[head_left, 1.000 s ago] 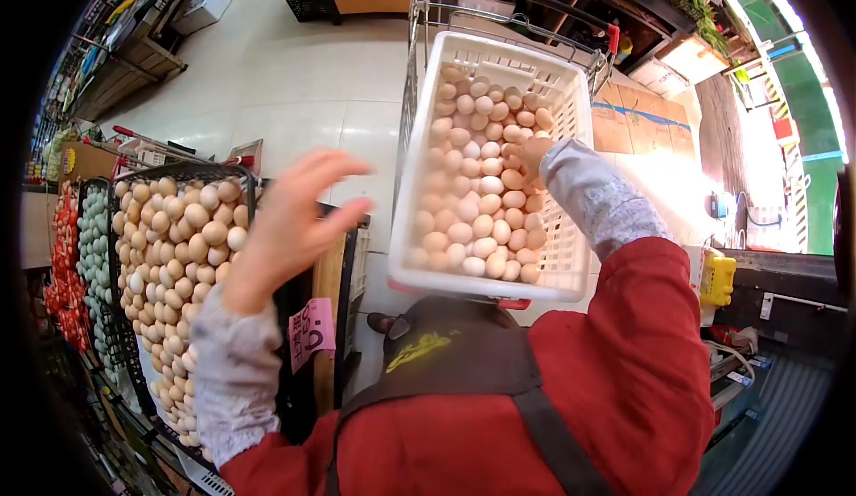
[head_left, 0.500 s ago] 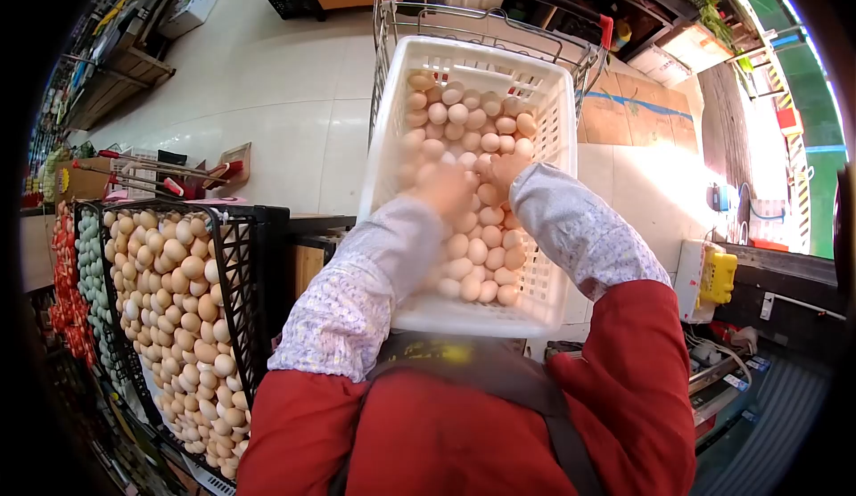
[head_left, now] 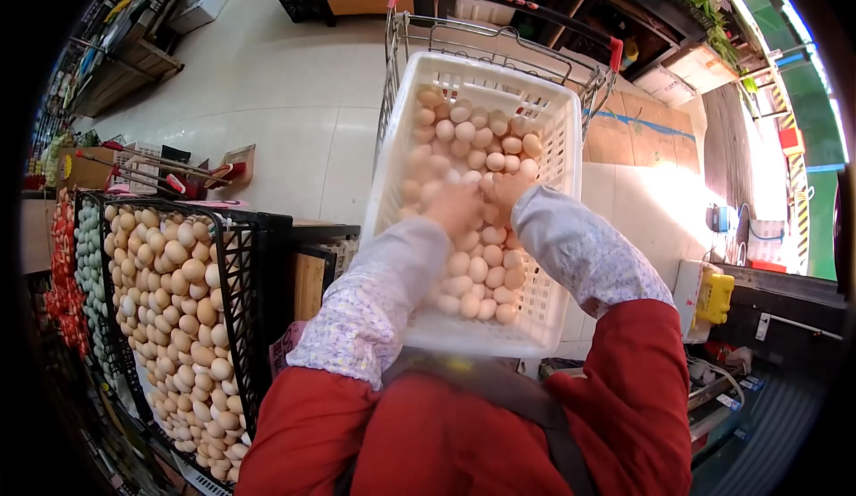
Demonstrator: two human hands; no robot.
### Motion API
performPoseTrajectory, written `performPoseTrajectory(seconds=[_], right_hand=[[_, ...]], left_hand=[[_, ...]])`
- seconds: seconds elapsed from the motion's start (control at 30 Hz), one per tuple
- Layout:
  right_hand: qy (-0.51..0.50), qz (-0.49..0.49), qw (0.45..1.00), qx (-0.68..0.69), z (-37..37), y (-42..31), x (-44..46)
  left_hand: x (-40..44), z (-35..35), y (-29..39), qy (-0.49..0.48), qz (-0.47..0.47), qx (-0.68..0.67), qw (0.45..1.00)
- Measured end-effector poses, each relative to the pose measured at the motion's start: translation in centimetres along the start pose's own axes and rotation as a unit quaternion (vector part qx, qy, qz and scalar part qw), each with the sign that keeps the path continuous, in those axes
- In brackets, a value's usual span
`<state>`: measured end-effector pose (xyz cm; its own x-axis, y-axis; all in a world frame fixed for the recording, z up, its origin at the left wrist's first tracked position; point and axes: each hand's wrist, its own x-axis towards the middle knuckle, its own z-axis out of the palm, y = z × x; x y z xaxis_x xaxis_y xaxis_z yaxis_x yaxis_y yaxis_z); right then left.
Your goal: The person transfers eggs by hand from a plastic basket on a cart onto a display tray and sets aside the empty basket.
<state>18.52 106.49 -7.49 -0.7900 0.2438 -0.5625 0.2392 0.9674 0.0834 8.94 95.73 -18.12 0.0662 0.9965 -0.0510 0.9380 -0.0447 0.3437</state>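
Note:
A white plastic basket (head_left: 563, 131) holds many light-brown eggs (head_left: 477, 269). Both of my hands are inside it, close together over the middle of the eggs. Motion smears my left hand (head_left: 455, 207), so its fingers cannot be read; it lies low over the eggs on the left. My right hand (head_left: 509, 195) is beside it with fingers curled down among the eggs, and what they hold is hidden. Pale patterned sleeve covers reach to both wrists.
The basket rests on a metal shopping cart (head_left: 571, 73) with a dark handle. At left stands a black crate (head_left: 241, 304) heaped with brown eggs, beside greenish eggs (head_left: 91, 251) and red-wrapped items (head_left: 64, 273). A yellow-and-white device (head_left: 713, 298) sits at right.
The basket and cart appear slightly lower and farther right in view. My left hand has shifted slightly right and stays blurred; my right hand keeps about the same place over the eggs.

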Motion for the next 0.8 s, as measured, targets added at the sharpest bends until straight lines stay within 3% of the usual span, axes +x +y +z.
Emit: performPoseTrajectory(seconds=[0.3, 0.37, 0.43, 0.5, 0.73, 0.8], right_hand=[[-0.024, 0.013, 0.987, 0.161, -0.3, 0.5, 0.0], [-0.054, 0.011, 0.991, 0.121, -0.9, 0.5, -0.3], [0.039, -0.071, 0.995, 0.063, 0.4, 0.6, 0.3], [0.088, -0.056, 0.994, 0.038, 1.6, 0.6, 0.4], [0.095, -0.098, 0.99, 0.047, 2.0, 1.8, 0.7], [0.06, -0.087, 0.994, 0.04, 2.2, 1.9, 0.7]], left_hand=[[-1.0, -1.6, 0.2, 0.058, 0.033, -0.001, 0.998], [-1.1, -2.5, 0.7, 0.04, 0.022, 0.009, 0.999], [-1.0, -1.7, 0.5, 0.022, 0.012, 0.017, 1.0], [-0.7, -1.1, 0.4, 0.006, 0.008, 0.022, 1.0], [-1.5, -3.4, 1.3, -0.012, -0.054, -0.043, 0.998], [-1.5, -4.5, 1.5, -0.035, -0.029, -0.012, 0.999]])
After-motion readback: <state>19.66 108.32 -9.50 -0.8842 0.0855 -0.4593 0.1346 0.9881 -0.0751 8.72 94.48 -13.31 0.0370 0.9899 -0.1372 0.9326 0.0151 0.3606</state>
